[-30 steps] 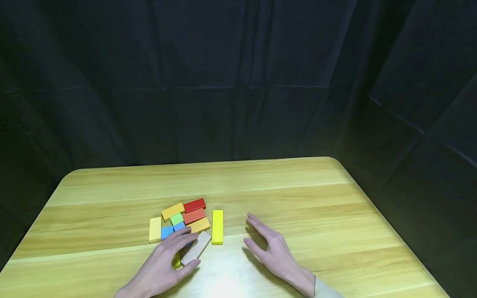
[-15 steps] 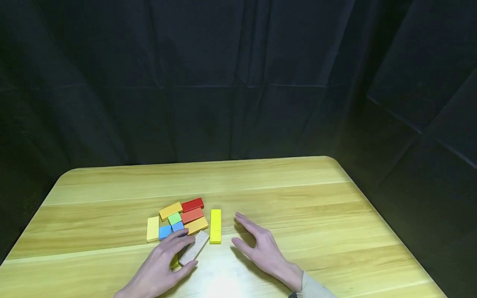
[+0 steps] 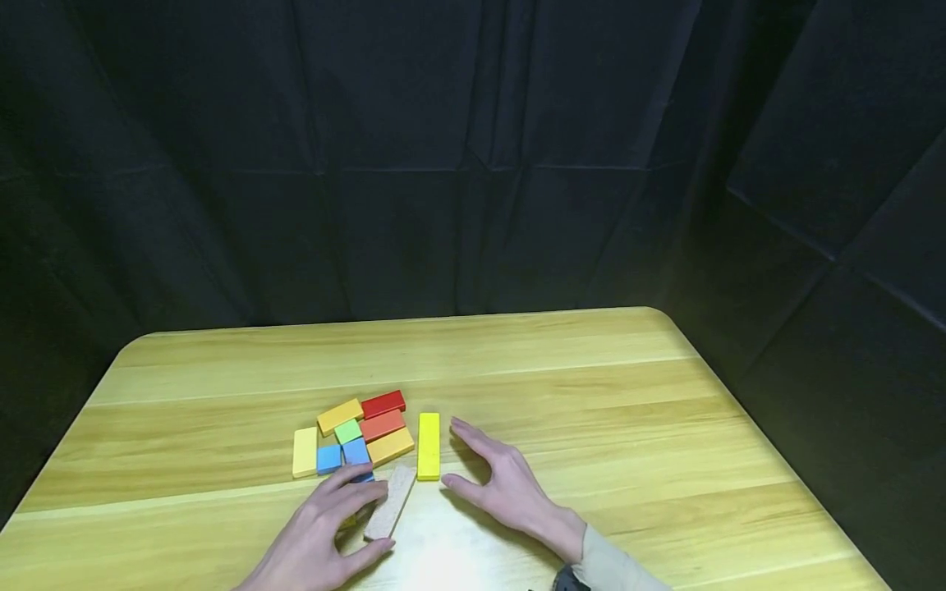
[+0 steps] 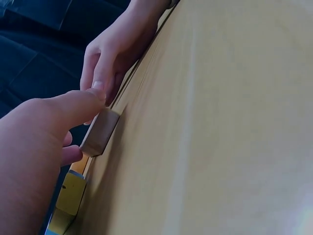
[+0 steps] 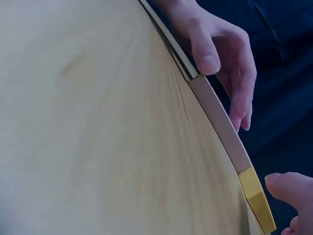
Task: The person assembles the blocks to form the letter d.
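A pale wooden block lies slanted near the front of the table, between the thumb and fingers of my left hand. In the left wrist view, thumb and fingertips meet opposite sides of the block. A bright yellow block lies lengthwise just beyond and to the right of it. My right hand is beside that yellow block, thumb tip close to its near right corner, fingers extended and nothing in the grasp. Under my left hand, another yellow block is mostly hidden.
Left of the bright yellow block lie two red blocks, two orange blocks, a green block, several blue blocks and a pale yellow block. The wooden table ends at a dark curtain.
My right hand has moved left, up to the bright yellow block. The pale wooden block has turned to point more straight away from me, with my left hand's fingers at it throughout.
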{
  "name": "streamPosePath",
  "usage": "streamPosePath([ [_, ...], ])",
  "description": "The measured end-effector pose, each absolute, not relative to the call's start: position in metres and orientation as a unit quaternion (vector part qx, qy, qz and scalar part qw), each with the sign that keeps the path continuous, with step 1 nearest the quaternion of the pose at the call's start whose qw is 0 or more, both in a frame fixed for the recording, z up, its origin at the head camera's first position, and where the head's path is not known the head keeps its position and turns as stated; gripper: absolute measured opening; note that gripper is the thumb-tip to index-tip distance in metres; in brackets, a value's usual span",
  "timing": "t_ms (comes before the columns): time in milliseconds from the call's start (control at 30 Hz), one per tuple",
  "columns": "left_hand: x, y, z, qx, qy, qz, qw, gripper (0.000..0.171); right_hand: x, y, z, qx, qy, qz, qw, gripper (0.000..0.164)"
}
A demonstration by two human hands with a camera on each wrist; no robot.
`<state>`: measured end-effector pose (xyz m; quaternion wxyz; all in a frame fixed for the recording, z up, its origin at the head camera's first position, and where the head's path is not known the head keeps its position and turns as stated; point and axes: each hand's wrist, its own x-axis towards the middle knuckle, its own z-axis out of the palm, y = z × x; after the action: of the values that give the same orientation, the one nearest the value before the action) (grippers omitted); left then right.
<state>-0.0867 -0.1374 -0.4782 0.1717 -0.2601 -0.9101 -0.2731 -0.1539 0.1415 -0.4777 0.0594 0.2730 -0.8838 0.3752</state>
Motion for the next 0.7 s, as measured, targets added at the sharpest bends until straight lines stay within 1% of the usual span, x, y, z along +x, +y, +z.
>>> streamPosePath([
  [67, -0.086, -0.138, -0.48, -0.278, -0.9, -0.277, 0.188, 0.052, -0.156, 0.14, -0.477, 0.276, -0.885, 0.37, 0.051, 0.074],
  [233, -0.087, -0.139, -0.486, -0.337, -0.863, -0.279, 0.251, 0.052, -0.164, 0.137, -0.477, 0.293, -0.886, 0.357, 0.04, 0.08],
  [333, -0.088, -0.139, -0.489, -0.341, -0.866, -0.249, 0.268, 0.057, -0.17, 0.135, -0.478, 0.305, -0.884, 0.352, 0.033, 0.083],
  [500, -0.089, -0.136, -0.488, -0.319, -0.895, -0.189, 0.248, 0.07, -0.178, 0.133, -0.476, 0.301, -0.886, 0.353, -0.01, 0.087],
  [600, -0.09, -0.133, -0.485, -0.312, -0.907, -0.173, 0.225, 0.078, -0.182, 0.132, -0.474, 0.293, -0.888, 0.352, -0.036, 0.088],
  [700, -0.091, -0.131, -0.483, -0.298, -0.919, -0.17, 0.195, 0.085, -0.186, 0.131, -0.473, 0.293, -0.89, 0.347, -0.05, 0.088],
])
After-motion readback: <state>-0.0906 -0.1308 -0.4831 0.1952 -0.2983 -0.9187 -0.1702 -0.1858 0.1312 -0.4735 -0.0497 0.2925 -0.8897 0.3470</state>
